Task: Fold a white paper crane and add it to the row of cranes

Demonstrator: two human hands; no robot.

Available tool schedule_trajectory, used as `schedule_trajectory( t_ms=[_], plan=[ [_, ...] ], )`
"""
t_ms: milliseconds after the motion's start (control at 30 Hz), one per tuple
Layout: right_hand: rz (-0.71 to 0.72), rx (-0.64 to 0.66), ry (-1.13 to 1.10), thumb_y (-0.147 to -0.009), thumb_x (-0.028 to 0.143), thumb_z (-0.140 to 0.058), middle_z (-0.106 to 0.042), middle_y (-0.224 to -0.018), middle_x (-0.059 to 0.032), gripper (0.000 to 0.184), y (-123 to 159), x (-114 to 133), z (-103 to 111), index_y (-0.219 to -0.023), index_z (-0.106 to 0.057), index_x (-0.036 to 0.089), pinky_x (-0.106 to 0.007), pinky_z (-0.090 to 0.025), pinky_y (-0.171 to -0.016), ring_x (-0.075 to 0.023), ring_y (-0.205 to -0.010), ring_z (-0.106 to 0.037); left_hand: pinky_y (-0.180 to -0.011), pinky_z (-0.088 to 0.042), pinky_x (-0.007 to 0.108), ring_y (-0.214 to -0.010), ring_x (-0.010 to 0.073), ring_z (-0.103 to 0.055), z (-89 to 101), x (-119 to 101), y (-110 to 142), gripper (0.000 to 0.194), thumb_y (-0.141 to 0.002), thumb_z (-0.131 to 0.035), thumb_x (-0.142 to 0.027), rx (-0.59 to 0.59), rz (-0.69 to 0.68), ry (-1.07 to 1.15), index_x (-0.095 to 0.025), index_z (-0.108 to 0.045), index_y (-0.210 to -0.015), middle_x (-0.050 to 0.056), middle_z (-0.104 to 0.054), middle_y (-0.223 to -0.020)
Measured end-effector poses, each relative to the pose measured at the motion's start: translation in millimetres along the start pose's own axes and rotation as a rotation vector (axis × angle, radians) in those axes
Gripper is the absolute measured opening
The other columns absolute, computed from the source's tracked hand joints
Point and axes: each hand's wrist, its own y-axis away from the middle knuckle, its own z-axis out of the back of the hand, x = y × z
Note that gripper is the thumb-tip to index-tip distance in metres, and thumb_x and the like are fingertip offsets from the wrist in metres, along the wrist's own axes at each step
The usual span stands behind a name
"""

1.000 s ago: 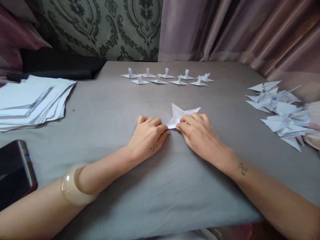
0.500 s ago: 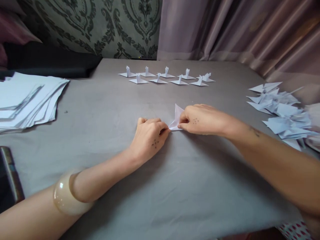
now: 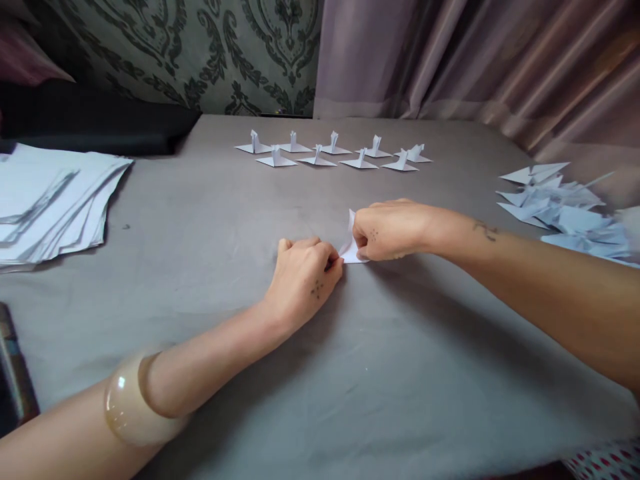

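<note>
Head view: the folded paper (image 3: 349, 251) lies on the grey cloth (image 3: 300, 407) between the fingertips of both hands, one white point standing up just beyond them. The left hand (image 3: 303, 277) has thumb and forefinger pinched together at the paper's near left corner. The right hand (image 3: 390, 231) has its fingers curled, thumb and forefinger apparently closed on the paper's right part; whatever lies beneath that hand is hidden. Expected handling: very light, flexible in single layers, stiffer where folds stack, easily creased or torn at narrow tips, not notably slippery. Recommended hold: pinch the near corner and folded edge lightly; avoid squeezing the raised point. Paper figures (image 3: 333, 148) stand well beyond the fingertips.
</note>
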Motion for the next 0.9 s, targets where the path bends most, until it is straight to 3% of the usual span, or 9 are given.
schedule_trajectory(
  t_ms=[233,367,567,700,800,900],
  plan=[
    [-0.015,0.099,-0.018,-0.076,0.028,-0.058,-0.068,-0.082,-0.0086,0.024,-2.3,-0.6,8.1,-0.092,-0.071,0.016,-0.029,-0.038,-0.057,-0.0204,-0.070,-0.062,-0.075,-0.029,0.036,-0.081,0.0183,-0.057,-0.4,1.9,2.5,0.015,-0.090,-0.049,-0.028,-0.007,0.027,0.048,-0.019,-0.058,-0.082,0.002,-0.064,-0.083],
    [-0.021,0.108,-0.027,-0.074,0.027,-0.059,-0.068,-0.083,-0.0079,0.023,-4.3,-1.2,9.1,-0.091,-0.071,0.018,-0.029,-0.039,-0.058,-0.0207,-0.070,-0.062,-0.078,-0.032,0.037,-0.089,0.0205,-0.056,1.0,0.3,-0.1,0.007,-0.087,-0.052,-0.024,0.016,0.141,0.125,-0.019,-0.057,-0.086,0.003,-0.063,-0.089],
    [-0.077,0.073,-0.049,-0.069,0.022,-0.064,-0.068,-0.077,-0.0070,0.018,-6.9,3.2,8.1,-0.085,-0.071,0.019,-0.031,-0.042,-0.057,-0.0232,-0.070,-0.063,-0.081,-0.037,0.040,-0.078,0.0177,-0.057,3.7,0.1,-8.3,0.010,-0.077,-0.052,-0.015,0.055,0.252,0.246,-0.020,-0.059,-0.083,0.000,-0.062,-0.079],
    [-0.074,0.033,-0.055,-0.065,0.017,-0.065,-0.066,-0.073,-0.0080,0.013,-7.7,5.1,5.3,-0.078,-0.070,0.019,-0.035,-0.043,-0.060,-0.0272,-0.074,-0.064,-0.069,-0.042,0.033,-0.063,0.0134,-0.053,5.8,4.9,-8.9,0.020,-0.070,-0.048,-0.010,0.008,0.258,0.354,-0.019,-0.059,-0.084,-0.002,-0.059,-0.070],
    [-0.045,0.017,-0.032,-0.064,0.016,-0.064,-0.064,-0.070,-0.0070,0.010,-8.7,5.6,2.4,-0.073,-0.068,0.019,-0.036,-0.044,-0.064,-0.0272,-0.076,-0.065,-0.063,-0.044,0.028,-0.066,0.0130,-0.053,6.5,6.5,-5.5,0.019,-0.073,-0.046,-0.010,-0.162,0.096,0.377,-0.018,-0.060,-0.082,0.001,-0.060,-0.076],
    [-0.037,-0.038,-0.062,-0.063,0.015,-0.065,-0.062,-0.065,-0.0049,0.005,-11.2,6.1,-1.5,-0.066,-0.065,0.018,-0.038,-0.045,-0.066,-0.0266,-0.072,-0.064,-0.077,-0.048,0.029,-0.088,0.0159,-0.058,3.0,6.0,-0.1,0.027,-0.080,-0.041,-0.006,-0.189,-0.268,0.257,-0.018,-0.063,-0.089,0.006,-0.064,-0.097]
  ],
)
